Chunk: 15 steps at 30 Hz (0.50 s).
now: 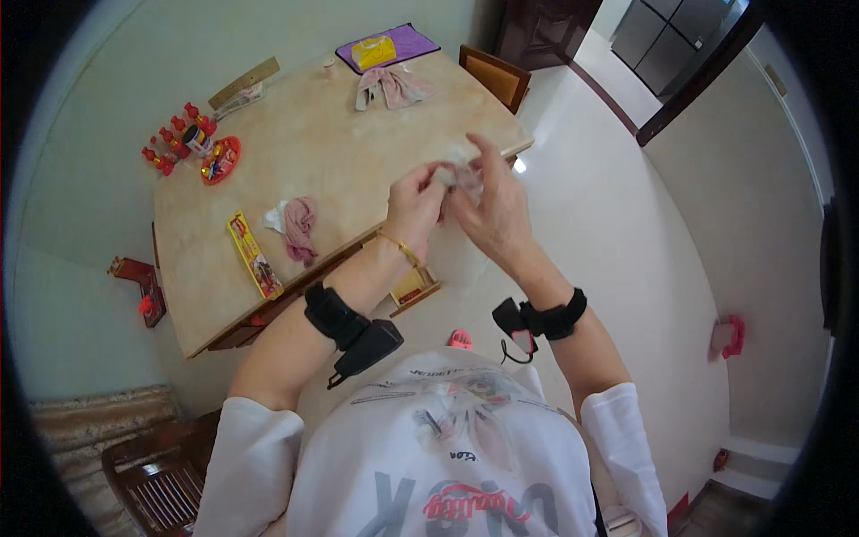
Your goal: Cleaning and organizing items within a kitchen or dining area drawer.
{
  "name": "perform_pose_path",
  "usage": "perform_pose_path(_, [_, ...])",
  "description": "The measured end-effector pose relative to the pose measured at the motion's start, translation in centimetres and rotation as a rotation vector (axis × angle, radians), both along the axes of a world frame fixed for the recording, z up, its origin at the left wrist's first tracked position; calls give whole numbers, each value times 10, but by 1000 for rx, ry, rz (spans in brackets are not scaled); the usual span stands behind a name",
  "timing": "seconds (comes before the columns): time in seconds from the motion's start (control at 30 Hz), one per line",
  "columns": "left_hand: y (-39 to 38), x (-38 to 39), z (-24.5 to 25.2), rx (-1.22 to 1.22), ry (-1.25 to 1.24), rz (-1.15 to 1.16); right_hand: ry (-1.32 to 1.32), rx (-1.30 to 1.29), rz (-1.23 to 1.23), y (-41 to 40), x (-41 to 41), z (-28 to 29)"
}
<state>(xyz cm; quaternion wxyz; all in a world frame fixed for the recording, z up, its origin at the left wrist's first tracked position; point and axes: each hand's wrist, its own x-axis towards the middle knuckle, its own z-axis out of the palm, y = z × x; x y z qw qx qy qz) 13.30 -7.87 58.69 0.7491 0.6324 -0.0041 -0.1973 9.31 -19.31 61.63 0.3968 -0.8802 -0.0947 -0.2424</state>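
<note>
My left hand [415, 201], a gold-coloured bracelet at its wrist, pinches a small pale crumpled thing [444, 176] between thumb and fingertips. Close against it, my right hand [500, 211] has its index finger raised and its thumb near the same thing. A thin whitish-pink part of it [472, 181] shows between the two hands; blur hides whether it is cloth or plastic, and whether the right fingers grip it. Both hands are over the near right edge of a marble-look table [342, 154].
On the table lie a pink cloth [300, 228], a yellow box [255, 255], a red candy dish [221, 161], a pale pink cloth [396, 88] and a purple mat [419, 43] under a yellow packet [374, 52]. An open drawer [415, 290] juts out below the edge. A chair [493, 75] stands beyond.
</note>
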Motion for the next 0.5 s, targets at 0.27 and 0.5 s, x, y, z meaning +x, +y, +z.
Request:
perform_pose_path(0.27, [-12, -10, 19, -302, 59, 8, -207, -4, -85, -2, 9, 19])
perform_pose_path(0.5, [0, -11, 17, -277, 21, -177, -77, 126, -85, -15, 4, 15])
